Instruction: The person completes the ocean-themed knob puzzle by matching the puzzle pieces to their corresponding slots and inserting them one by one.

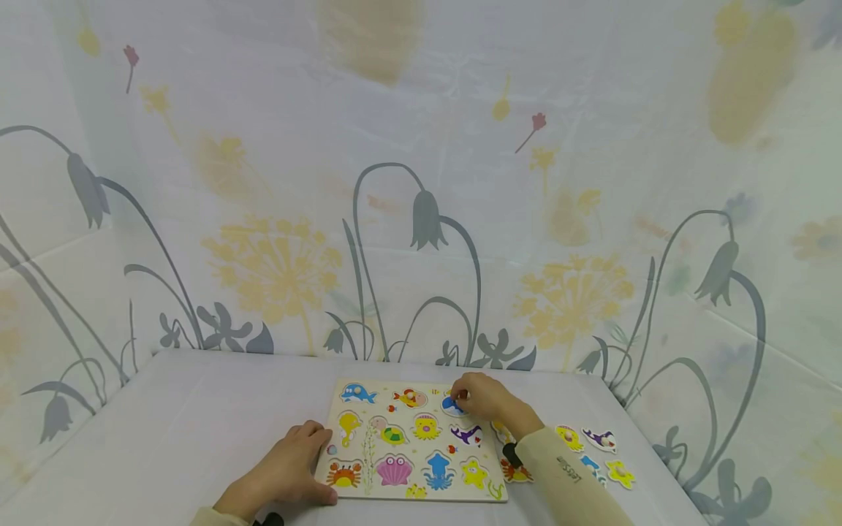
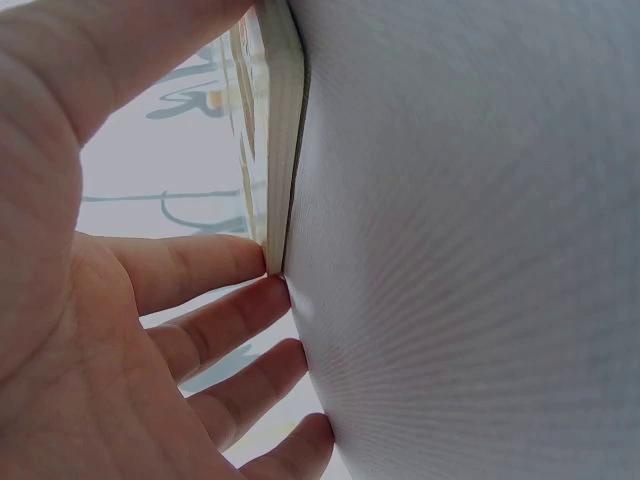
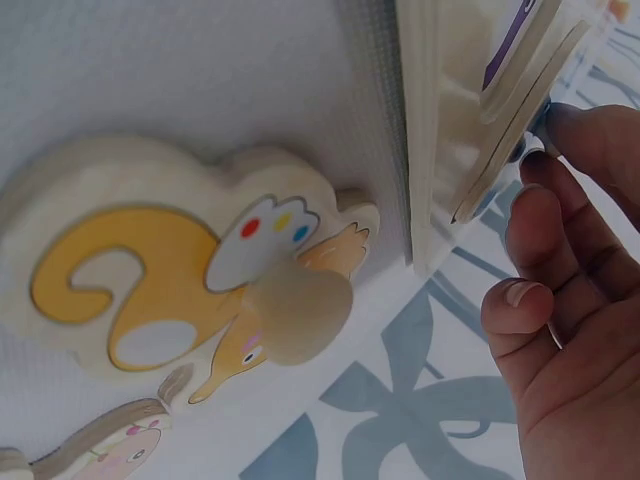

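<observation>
A wooden sea-animal puzzle board (image 1: 368, 493) lies flat on the white-covered table. My left hand (image 1: 289, 467) rests at its left side, thumb by the near corner and fingers along the edge; in the left wrist view those fingers are fairly straight, with fingertips (image 2: 255, 255) right at the board's edge. At the far right corner, my right hand (image 1: 490, 402) pinches a blue puzzle piece (image 1: 450, 406) by its knob, over the recess there. The right wrist view shows this piece (image 3: 520, 130) close over the board's face, its picture mostly hidden.
Right of the board lie loose knobbed pieces: a yellow octopus (image 1: 569, 438), purple whale (image 1: 600, 439), blue squid (image 1: 593, 470), yellow starfish (image 1: 620, 475), crab (image 1: 516, 471) and orange-yellow seahorse (image 3: 150, 270). The right forearm partly covers some. A flower-printed curtain (image 1: 408, 292) stands behind the table.
</observation>
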{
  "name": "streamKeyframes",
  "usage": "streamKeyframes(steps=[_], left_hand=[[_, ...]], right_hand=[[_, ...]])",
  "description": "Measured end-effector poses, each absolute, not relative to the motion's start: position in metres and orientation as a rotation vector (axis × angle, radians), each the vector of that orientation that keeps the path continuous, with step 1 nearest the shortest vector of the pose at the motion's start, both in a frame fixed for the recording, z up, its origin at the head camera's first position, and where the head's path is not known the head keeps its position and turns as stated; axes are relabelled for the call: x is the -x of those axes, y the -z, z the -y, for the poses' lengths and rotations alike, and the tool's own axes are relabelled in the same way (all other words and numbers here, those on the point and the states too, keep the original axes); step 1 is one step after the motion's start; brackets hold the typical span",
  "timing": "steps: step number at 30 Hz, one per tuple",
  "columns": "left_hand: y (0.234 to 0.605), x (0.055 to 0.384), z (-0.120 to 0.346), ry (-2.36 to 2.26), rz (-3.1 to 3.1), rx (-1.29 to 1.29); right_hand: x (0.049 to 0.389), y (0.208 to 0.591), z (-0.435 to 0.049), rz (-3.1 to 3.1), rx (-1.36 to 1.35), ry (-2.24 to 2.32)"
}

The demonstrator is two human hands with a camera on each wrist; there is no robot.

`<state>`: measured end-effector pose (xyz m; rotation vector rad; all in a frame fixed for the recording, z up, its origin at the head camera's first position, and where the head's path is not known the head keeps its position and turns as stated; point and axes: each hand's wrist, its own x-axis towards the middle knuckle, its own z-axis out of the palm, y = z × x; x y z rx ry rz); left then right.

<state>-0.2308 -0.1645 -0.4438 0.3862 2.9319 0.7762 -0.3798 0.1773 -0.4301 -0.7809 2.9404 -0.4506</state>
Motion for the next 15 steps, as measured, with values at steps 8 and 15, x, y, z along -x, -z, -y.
streamKeyframes(steps=[8, 15], left_hand=[[0.4428, 0.2294, 0.1644, -0.775, -2.931, -0.390], [0.4447, 0.2294, 0.1652, -0.787, -2.923, -0.397]], right_hand=[[0.3806, 0.4309, -0.1767, -2.941, 0.756, 0.449], [0.3778, 0.4300, -0.1755, -2.936, 0.769, 0.477]])
